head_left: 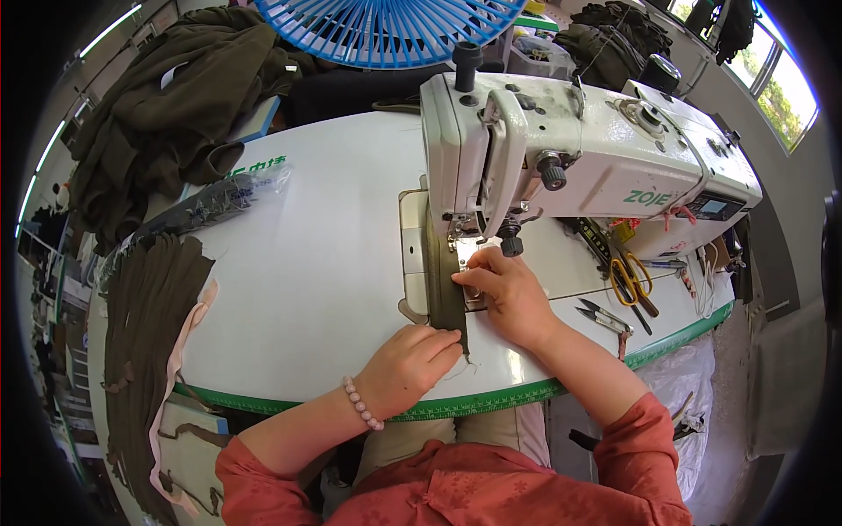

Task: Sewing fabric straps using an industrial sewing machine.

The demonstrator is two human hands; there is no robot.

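Observation:
A narrow olive-green fabric strip [445, 289] lies on the white sewing table [324, 254], running under the presser foot [465, 241] of a white sewing machine [596, 158]. My right hand [504, 294] presses the strip flat just in front of the foot, fingertips on the cloth. My left hand [410, 364], with a pink bead bracelet at the wrist, pinches the strip's near end close to the table's green front edge.
A stack of olive strips [149, 298] lies at the table's left end, beside a clear bag [210, 206]. Heaped olive cloth [175, 105] is at back left, a blue fan [386, 31] behind. Yellow-handled scissors [633, 280] and thread snips [605, 317] lie right of the machine.

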